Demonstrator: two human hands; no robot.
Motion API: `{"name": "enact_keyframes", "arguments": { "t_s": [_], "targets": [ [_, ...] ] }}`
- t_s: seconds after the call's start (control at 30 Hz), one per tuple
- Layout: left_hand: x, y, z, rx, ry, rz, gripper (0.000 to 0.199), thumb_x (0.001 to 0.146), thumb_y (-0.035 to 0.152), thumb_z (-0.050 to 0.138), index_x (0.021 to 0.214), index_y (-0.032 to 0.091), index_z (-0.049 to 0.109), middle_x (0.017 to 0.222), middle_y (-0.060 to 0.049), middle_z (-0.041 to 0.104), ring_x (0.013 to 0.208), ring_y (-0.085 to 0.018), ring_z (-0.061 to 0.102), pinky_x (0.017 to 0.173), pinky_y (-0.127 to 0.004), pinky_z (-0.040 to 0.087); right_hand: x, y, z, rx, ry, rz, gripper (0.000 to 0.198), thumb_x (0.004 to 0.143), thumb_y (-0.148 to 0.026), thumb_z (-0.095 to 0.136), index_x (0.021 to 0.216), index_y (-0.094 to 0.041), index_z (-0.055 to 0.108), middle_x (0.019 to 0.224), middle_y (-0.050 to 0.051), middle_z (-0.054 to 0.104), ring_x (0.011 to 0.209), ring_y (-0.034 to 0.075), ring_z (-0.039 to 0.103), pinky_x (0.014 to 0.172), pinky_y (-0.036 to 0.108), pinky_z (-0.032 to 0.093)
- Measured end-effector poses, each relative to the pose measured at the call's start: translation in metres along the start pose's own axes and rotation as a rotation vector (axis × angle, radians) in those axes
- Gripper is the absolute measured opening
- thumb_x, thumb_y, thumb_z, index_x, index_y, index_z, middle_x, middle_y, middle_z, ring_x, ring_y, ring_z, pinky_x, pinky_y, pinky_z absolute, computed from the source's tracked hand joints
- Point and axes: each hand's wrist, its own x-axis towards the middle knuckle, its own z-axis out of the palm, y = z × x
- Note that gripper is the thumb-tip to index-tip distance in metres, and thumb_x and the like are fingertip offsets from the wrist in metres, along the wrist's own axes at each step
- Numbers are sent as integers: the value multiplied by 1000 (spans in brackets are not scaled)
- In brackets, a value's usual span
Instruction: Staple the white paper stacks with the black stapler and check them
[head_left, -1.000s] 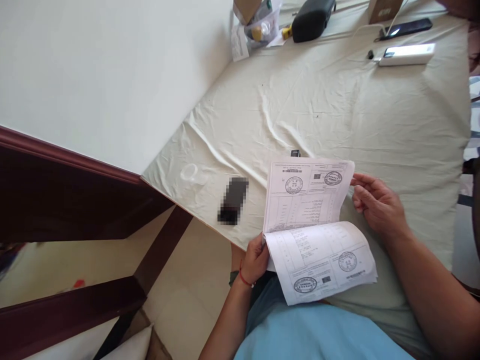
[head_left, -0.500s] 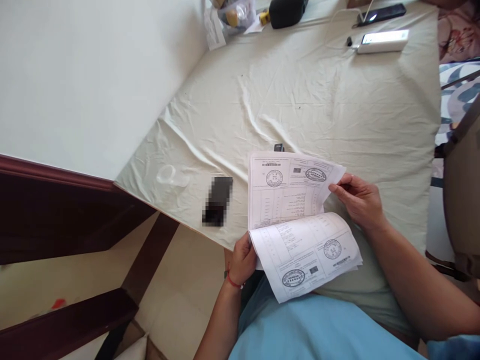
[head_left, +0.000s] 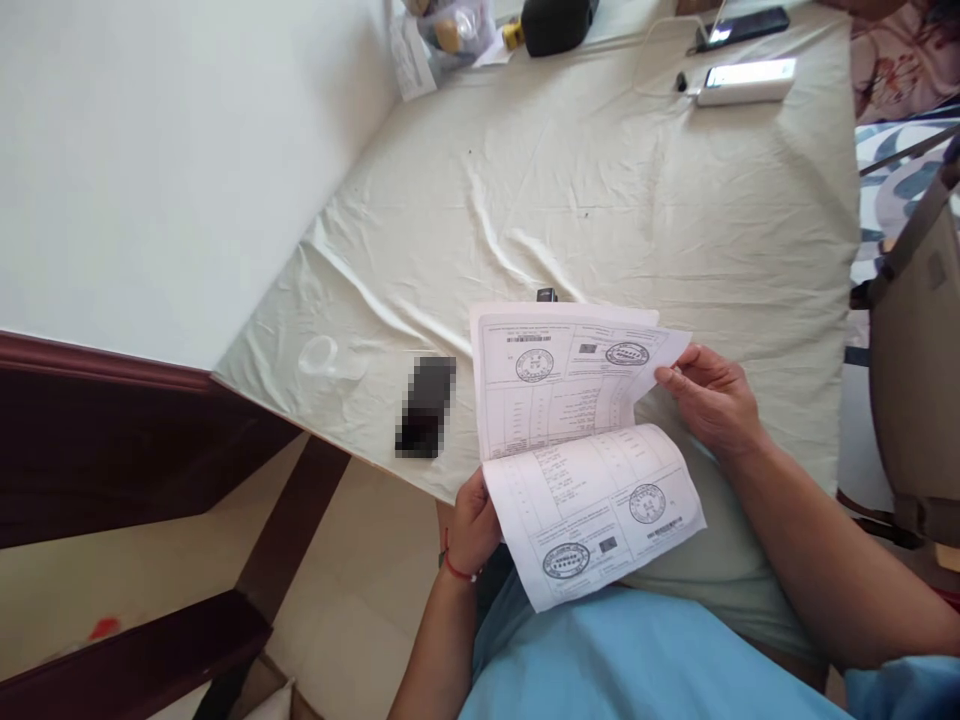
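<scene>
A sheaf of printed papers (head_left: 555,405) with stamps and barcodes lies open before me, its upper part over the table. The front pages (head_left: 592,510) are folded down toward my blue shirt. My left hand (head_left: 478,515), wearing a red string bracelet, is closed on the left edge at the fold. Between thumb and fingers, my right hand (head_left: 712,395) pinches the upper right corner of a page, which stands apart from the sheets behind it. Just past the top edge a small black object (head_left: 547,295) is partly hidden by the papers.
A pixelated dark object (head_left: 426,408) and a clear plastic piece (head_left: 322,357) lie on the cloth-covered table (head_left: 420,240) to the left. Toward the back are a white power bank (head_left: 746,82) with a cable, a phone (head_left: 746,28) and a black case (head_left: 559,25). A chair (head_left: 915,370) stands right.
The page pinched by my right hand has separated more from the sheets behind it at the top right. The whole view has shifted slightly; both hands keep their grip.
</scene>
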Motion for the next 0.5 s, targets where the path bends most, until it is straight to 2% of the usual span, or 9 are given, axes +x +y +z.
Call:
{"name": "enact_keyframes", "arguments": {
  "t_s": [0.1,0.2,0.3,0.43,0.5],
  "targets": [
    [-1,0,0,-10,10,-3,34,81,39,80,107,17,81,99,-9,82,86,-26,76,77,-37,61,1,3,-1,-69,46,-115,17,79,-29,85,74,-26,70,93,1,64,94,20,63,90,38,54],
    [-1,-2,0,-20,13,2,32,81,38,80,105,17,81,100,-9,82,87,-26,76,79,-37,61,-1,1,-2,-97,21,-87,12,81,-29,84,77,-27,73,87,1,62,89,20,62,91,40,54],
    [-1,-6,-1,-57,27,-21,26,80,34,82,101,18,81,99,-7,82,85,-23,75,78,-34,60,-5,-4,-3,-68,-114,15,8,83,-32,82,83,-27,76,94,3,67,94,23,65,95,44,54],
    [-1,-15,-4,-81,33,-41,21,80,28,81,99,19,80,100,-6,81,86,-21,74,79,-33,59,-7,-15,-9,-15,-328,28,8,81,-30,84,77,-27,78,129,3,69,124,26,63,113,46,46],
    [-2,-18,-5,-84,43,-50,21,79,29,81,97,18,80,96,-6,81,83,-21,73,77,-33,59,-4,-23,-14,36,-494,21,7,83,-32,82,78,-28,79,141,2,66,133,27,61,116,46,43]
  ]
}}
